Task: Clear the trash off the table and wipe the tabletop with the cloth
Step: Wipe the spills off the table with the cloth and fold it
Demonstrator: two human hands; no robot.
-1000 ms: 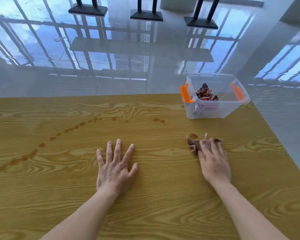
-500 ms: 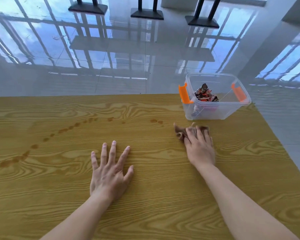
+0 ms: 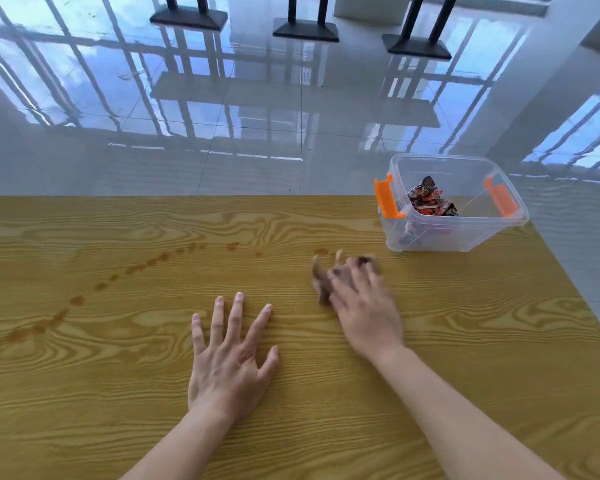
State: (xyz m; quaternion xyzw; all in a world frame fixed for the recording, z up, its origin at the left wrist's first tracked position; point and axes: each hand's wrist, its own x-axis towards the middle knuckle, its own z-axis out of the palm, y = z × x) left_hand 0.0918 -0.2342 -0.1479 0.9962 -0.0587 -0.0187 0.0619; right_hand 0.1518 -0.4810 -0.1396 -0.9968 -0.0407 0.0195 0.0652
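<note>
Wood-grain yellow tabletop (image 3: 465, 341) fills the near half of my view, with a glossy tiled floor (image 3: 222, 116) beyond its far edge. At the left a trail of brown spill marks (image 3: 77, 300) starts near the table's left side and curves up and to the right in a dotted line, ending in a last spot (image 3: 321, 251) just beyond my right fingertips. My left hand (image 3: 231, 362) lies flat on the wood, palm down, fingers spread wide and holding nothing; it rests nearer to me than the trail and touches none of the marks. Just to its right, apart from it, my right hand (image 3: 361, 306) presses down on the brown cloth (image 3: 321, 282), fingers laid over the top of it. That hand is blurred, so I cannot tell how tightly it grips; the cloth bunches out from under the fingers on the left side and sits against the tabletop. Farther right, at the table's far right corner, stands a clear plastic bin (image 3: 430, 240) with orange latches (image 3: 385, 197) on both ends. Crumpled wrappers (image 3: 430, 202) lie inside it. The bin is near the cloth but not touching it or either hand.
</note>
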